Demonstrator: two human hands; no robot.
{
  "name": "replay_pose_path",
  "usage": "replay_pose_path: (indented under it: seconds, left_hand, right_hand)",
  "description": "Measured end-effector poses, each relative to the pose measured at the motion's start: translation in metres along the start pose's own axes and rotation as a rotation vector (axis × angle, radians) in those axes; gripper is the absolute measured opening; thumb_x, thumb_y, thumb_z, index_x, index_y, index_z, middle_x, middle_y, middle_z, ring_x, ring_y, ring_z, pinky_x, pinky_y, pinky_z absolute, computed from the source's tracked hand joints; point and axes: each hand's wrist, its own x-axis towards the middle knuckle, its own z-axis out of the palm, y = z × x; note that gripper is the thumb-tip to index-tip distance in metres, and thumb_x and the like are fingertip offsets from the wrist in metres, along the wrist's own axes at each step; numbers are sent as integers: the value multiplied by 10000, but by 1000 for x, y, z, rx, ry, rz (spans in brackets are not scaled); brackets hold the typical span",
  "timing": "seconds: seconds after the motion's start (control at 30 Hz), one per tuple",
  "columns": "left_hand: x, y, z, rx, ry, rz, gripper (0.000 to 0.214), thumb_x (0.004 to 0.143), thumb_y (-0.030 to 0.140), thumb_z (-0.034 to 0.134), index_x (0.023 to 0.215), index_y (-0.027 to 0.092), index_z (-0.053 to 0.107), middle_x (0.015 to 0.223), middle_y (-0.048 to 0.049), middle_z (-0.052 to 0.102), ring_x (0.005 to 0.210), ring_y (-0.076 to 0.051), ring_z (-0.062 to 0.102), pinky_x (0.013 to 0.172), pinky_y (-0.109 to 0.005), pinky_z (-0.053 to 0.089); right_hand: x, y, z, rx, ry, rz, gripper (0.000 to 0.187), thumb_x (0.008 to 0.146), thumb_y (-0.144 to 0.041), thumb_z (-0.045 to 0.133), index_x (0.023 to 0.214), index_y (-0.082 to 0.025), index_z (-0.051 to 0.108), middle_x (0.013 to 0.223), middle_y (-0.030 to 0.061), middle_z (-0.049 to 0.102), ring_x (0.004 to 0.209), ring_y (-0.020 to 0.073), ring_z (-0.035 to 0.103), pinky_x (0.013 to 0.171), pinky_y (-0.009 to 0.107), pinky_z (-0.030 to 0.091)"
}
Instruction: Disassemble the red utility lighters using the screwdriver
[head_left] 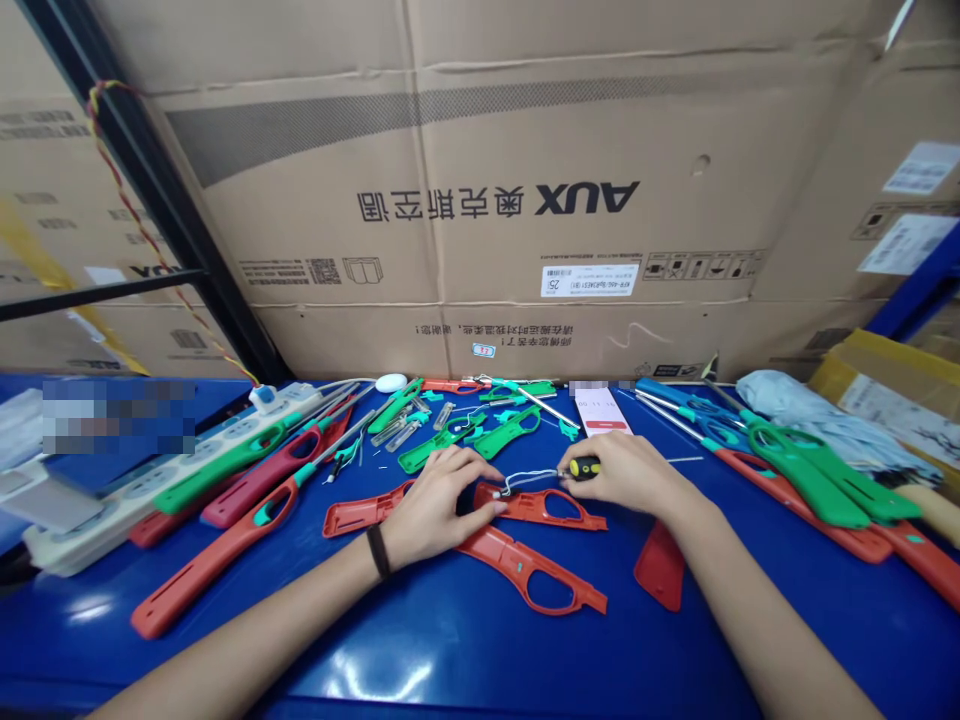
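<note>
My left hand (pixel 442 505), with a dark band at the wrist, curls over the end of a red lighter casing half (pixel 517 505), its thumb and forefinger on that end. My right hand (pixel 619 475) grips a small screwdriver (pixel 584 468) with a yellow and black handle. White wires (pixel 532 474) run from the casing towards my right fingertips; whether those fingers also pinch them cannot be made out. Another red casing half (pixel 525 565) lies just below, hollow side up. A third red casing piece (pixel 356 515) is partly hidden behind my left hand.
Long-nosed lighters lie on the left, including an orange-red one (pixel 217 560), beside a white power strip (pixel 142 495). More lighters (pixel 817 475) are on the right. Green casing parts (pixel 510 432) and a phone (pixel 600 408) lie behind. A cardboard box (pixel 480 130) walls the back.
</note>
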Motion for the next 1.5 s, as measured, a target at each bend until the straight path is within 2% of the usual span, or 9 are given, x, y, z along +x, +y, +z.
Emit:
replay_pose_path:
  seconds: [0.17,0.33,0.5,0.63,0.7,0.8,0.93,1.23,1.5]
  left_hand:
    - [1,-3,1,-23,-15,15,217,864,422,564,979,247,621,986,-9,616,944,-187,525,876,-353,337]
    - [2,-4,-3,-17,-40,35,391,710,554,679,967,263,638,965,-1,618,923,-195,535,882,-363,312]
    - [3,-5,-7,3,-52,15,330,732,535,665,900,252,649,910,7,622,888,-186,544,886,-369,299]
    - [4,-7,-9,27,-59,7,316,731,515,672,887,242,646,900,7,624,891,-187,549,920,-393,276]
    - [4,-7,-9,32,-61,14,296,744,496,665,903,246,644,905,8,623,894,-185,550,934,-400,268]
    - [4,-6,-8,32,-68,29,275,761,466,656,935,254,641,912,4,624,898,-186,548,938,-400,275]
    - [3,-8,-10,43,-83,45,284,767,462,646,964,258,644,920,-8,631,900,-193,552,961,-415,272]
    - [4,-19,-29,105,-147,123,207,743,425,653,865,258,658,853,28,658,861,-177,583,1072,-493,79]
    - [5,-15,-24,105,-107,134,289,720,472,673,928,273,648,898,21,651,929,-190,579,1084,-493,83]
  right_hand:
    - [-1,1,-2,52,10,19,377,720,-663,558,839,-342,718,877,-23,725,828,233,649,669,313,438]
    - [0,20,-8,4,-30,145,319,768,-595,552,755,-327,725,749,-4,711,721,223,639,561,284,383]
    - [1,37,-6,-10,20,213,305,757,-572,584,764,-294,710,751,11,699,717,228,627,527,281,365]
    - [5,18,5,91,130,11,272,799,-505,583,777,-251,678,854,31,687,812,214,608,687,316,435]
    - [7,1,14,177,119,-147,230,802,-468,607,834,-249,670,901,24,675,886,200,588,785,322,434]
    - [9,-20,26,231,38,-279,208,819,-414,614,945,-254,657,933,18,659,927,191,562,793,308,436]
    - [11,-26,32,259,13,-279,166,893,-323,527,877,-225,661,882,19,660,872,173,578,770,287,438]
    - [10,-19,24,430,-25,-270,230,915,-319,485,980,-240,692,942,27,677,870,161,608,793,275,449]
    - [7,-25,25,456,-48,-270,219,907,-326,491,925,-227,686,889,26,667,813,159,601,736,275,452]
